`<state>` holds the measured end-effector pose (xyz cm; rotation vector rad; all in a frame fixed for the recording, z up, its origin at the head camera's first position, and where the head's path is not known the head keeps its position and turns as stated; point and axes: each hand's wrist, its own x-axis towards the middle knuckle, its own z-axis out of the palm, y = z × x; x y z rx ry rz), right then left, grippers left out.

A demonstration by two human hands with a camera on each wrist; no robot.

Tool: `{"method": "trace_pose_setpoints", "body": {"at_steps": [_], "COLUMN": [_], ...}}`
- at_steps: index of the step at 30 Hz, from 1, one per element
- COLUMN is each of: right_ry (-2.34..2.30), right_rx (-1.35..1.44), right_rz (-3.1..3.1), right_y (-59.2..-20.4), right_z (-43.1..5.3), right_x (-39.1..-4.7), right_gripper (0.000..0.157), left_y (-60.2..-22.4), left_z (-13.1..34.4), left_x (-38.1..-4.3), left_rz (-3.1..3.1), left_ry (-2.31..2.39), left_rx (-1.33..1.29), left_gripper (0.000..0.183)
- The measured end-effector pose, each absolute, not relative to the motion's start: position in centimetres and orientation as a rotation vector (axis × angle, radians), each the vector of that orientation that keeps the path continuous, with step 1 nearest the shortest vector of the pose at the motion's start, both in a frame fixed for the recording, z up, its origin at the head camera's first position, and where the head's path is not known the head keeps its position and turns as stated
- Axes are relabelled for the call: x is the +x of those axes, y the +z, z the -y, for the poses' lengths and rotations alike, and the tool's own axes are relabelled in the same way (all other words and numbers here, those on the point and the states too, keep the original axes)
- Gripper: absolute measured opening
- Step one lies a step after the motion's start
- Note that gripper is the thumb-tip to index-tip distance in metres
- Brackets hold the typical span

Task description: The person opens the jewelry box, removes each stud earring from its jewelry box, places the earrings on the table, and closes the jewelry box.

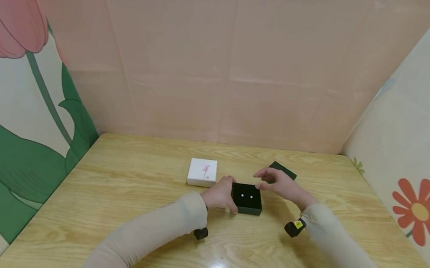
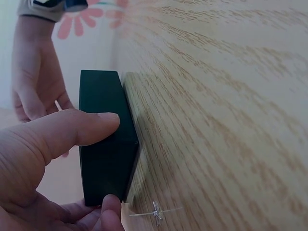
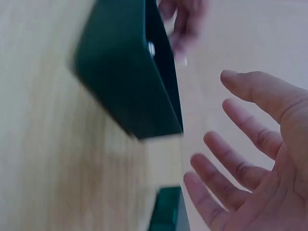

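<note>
A dark green jewelry box (image 1: 249,210) stands uncovered on the table, with two small pearl-like stud earrings (image 1: 242,195) set in its black lining. My left hand (image 1: 220,196) grips the box at its left end. In the left wrist view the thumb (image 2: 96,127) lies along one green side wall, and other fingertips curl at the corner below. My right hand (image 1: 282,187) hovers at the box's right rear corner with its fingers spread and nothing held. Behind that hand lies a dark green lid (image 1: 287,169), partly hidden by it.
A white square box (image 1: 202,175) with a pink flower print sits left of the green box, beyond my left hand. Near the left fingertips a small shiny silvery piece (image 2: 155,211) shows, its kind unclear. Printed walls border the wooden table (image 1: 134,169).
</note>
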<state>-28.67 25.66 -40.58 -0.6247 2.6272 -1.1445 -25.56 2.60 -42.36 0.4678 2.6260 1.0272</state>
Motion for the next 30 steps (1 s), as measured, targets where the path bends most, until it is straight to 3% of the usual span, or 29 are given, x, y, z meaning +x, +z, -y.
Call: {"method": "trace_pose_setpoints", "body": {"at_steps": [30], "right_ry": [-1.162], "right_rx": [-0.633], "right_rz": [-2.518], "right_y": [-43.5], "right_z": [-24.1], "right_x": [-27.3], "right_gripper": [0.026], "left_y": [-41.9], "left_z": [-2.5], "left_x": [-25.4], "left_rz": [-2.626], "left_ry": [0.953], "left_rx": [0.506], "left_gripper": [0.093]}}
